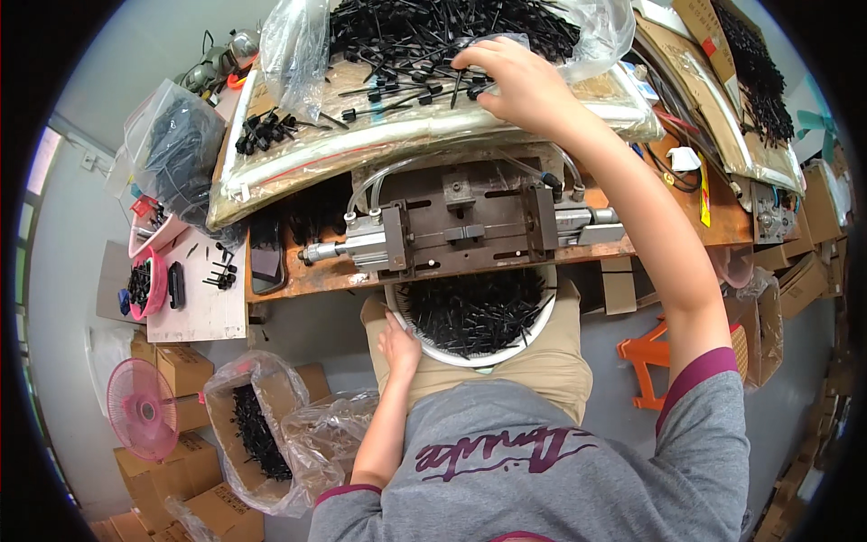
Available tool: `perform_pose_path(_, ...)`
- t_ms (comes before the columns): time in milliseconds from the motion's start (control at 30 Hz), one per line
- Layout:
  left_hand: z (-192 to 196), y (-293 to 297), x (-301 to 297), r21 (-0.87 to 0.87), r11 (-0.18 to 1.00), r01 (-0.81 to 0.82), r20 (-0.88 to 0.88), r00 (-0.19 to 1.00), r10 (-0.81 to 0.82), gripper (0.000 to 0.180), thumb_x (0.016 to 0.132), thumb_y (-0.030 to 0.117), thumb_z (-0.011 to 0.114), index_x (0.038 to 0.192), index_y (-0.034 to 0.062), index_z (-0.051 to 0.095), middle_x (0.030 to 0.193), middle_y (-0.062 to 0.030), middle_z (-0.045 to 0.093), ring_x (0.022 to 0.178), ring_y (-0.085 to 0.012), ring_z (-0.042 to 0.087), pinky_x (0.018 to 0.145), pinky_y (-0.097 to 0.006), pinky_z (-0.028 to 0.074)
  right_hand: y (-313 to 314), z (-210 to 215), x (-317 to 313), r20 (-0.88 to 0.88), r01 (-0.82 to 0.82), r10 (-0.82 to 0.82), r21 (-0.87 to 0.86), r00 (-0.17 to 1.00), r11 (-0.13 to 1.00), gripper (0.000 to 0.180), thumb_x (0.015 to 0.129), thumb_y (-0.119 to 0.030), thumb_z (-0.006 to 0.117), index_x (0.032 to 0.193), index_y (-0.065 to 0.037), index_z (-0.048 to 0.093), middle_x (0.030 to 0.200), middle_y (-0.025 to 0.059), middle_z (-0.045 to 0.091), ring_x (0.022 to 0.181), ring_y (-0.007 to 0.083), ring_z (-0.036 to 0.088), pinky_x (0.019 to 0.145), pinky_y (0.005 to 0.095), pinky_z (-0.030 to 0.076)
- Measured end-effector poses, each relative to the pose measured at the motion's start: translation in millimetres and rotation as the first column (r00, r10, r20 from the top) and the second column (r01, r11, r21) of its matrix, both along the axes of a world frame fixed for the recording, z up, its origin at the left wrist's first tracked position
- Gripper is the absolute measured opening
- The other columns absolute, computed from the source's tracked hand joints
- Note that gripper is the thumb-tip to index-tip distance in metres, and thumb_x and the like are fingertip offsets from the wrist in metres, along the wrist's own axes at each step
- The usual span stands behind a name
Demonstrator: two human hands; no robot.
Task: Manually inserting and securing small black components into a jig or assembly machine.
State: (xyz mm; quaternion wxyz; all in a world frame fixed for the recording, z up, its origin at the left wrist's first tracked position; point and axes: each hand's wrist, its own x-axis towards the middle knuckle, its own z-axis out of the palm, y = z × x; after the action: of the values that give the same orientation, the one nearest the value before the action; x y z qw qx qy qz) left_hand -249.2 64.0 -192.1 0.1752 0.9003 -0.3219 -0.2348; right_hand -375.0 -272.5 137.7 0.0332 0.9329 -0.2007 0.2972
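Observation:
My right hand [515, 81] reaches far forward over a plastic-covered board [361, 144] strewn with small black plastic parts [397, 86], its fingers curled down among them beside a large heap of black parts [433, 27] in a clear bag. Whether the fingers hold one I cannot tell. My left hand [399, 345] rests on the left rim of a white bowl [470, 357] full of black parts that sits on my lap. Between them lies a metal press fixture [461, 226] with an air cylinder on the brown workbench [289, 280].
A clear bag of black parts [176, 149] and pink bowls [149, 271] stand at the left. Below left are cardboard boxes [248, 434] lined with plastic and a pink fan [140, 406]. An orange stool [646, 357] and more boxes [795, 271] sit at the right.

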Motion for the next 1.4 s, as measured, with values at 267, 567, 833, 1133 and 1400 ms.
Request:
perform_pose_path(267, 47, 37, -17, -0.328, 0.928, 0.178, 0.221, 0.969, -0.108, 0.072, 0.087, 0.008, 0.065, 0.153, 0.0084, 0.035, 0.151, -0.0226, 0.032, 0.139, -0.0433, 0.030, 0.116, -0.053, 0.022, -41, 8, 60, -0.460, 0.193, -0.140, 0.070, 0.877, 0.979, 0.047, 0.078, -0.011, 0.068, 0.122, -0.001, 0.059, 0.124, 0.0157, 0.066, 0.117, 0.0320, 0.063, 0.093, 0.0435, 0.056)
perform_pose_path(567, 101, 35, -49, -0.537, 0.698, 0.475, 0.285, 0.880, -0.380, 0.067, 0.087, 0.000, 0.066, 0.148, 0.0039, 0.041, 0.143, -0.0215, 0.045, 0.122, -0.0367, 0.054, 0.105, -0.045, 0.042, -49, 15, 35, -0.473, 0.189, -0.083, 0.181, 0.877, 0.965, 0.040, 0.074, -0.023, 0.070, 0.107, 0.000, 0.068, 0.099, 0.0200, 0.071, 0.097, 0.0353, 0.068, 0.088, 0.0428, 0.053)
perform_pose_path(833, 140, 12, -48, -0.688, 0.499, 0.527, 0.329, 0.839, -0.433, 0.064, 0.084, -0.006, 0.069, 0.143, 0.0003, 0.044, 0.139, -0.0213, 0.051, 0.089, -0.0226, 0.066, 0.084, -0.035, 0.054, -51, 21, 17, -0.401, 0.020, 0.076, 0.230, 0.913, 0.973, 0.042, 0.073, -0.025, 0.080, 0.106, -0.001, 0.070, 0.093, 0.0184, 0.071, 0.090, 0.0315, 0.069, 0.082, 0.0400, 0.054)
perform_pose_path(1133, 181, -14, -38, -0.786, 0.276, 0.553, 0.438, 0.814, -0.382, 0.064, 0.082, -0.008, 0.066, 0.142, 0.0003, 0.043, 0.136, -0.0265, 0.051, 0.082, -0.0212, 0.063, 0.078, -0.033, 0.056, -49, 15, 0, -0.104, -0.006, 0.035, 0.262, 0.994, 0.965, 0.036, 0.072, -0.020, 0.085, 0.103, -0.009, 0.071, 0.082, 0.0079, 0.067, 0.073, 0.0182, 0.065, 0.068, 0.0328, 0.052)
perform_pose_path(1400, 214, -41, -40, -0.822, 0.129, 0.555, 0.479, 0.795, -0.373, 0.061, 0.090, 0.004, 0.061, 0.146, -0.0004, 0.038, 0.137, -0.0291, 0.048, 0.084, -0.0236, 0.063, 0.084, -0.037, 0.054, -45, 7, 4, -0.019, 0.039, -0.034, 0.626, 0.999, 0.779, 0.044, 0.074, -0.027, 0.088, 0.106, -0.004, 0.068, 0.095, 0.0076, 0.070, 0.059, 0.0120, 0.063, 0.057, 0.0294, 0.051)
